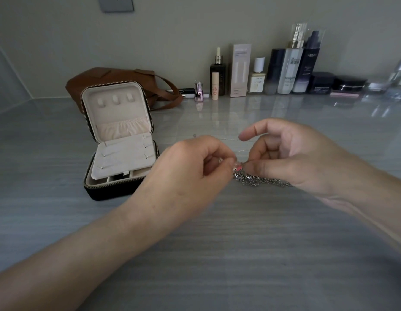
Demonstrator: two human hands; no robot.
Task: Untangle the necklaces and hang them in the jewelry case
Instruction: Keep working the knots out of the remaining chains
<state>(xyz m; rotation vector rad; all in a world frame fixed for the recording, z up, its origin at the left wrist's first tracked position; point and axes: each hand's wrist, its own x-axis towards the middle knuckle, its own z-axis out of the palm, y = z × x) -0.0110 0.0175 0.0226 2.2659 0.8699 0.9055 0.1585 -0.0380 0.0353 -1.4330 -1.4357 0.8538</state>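
**A:** Two questions: where is the jewelry case (121, 140), and what holds what?

**B:** Open, at ten o'clock from the hands. The left hand (186, 167) pinches the tangled necklaces (255, 179), bunched on the table (217, 254); the right hand (291, 158), at their three o'clock, pinches them too, forefinger straight.

We see broad grey counter (217, 254) near us, under and between our forearms: open passage. Jewelry case (118, 153) stands open at left with lid upright, blocking low reach from that side. Narrow gap of counter separates case and our left hand (188, 169). Brown bag (127, 78) sits just behind case. Row of cosmetic bottles (284, 70) lines back wall at right, well apart from our right hand (293, 158). Necklaces (260, 180) fill space between both hands, pinched by each. Counter strip behind hands is open, crossed only by thin chain (231, 139).
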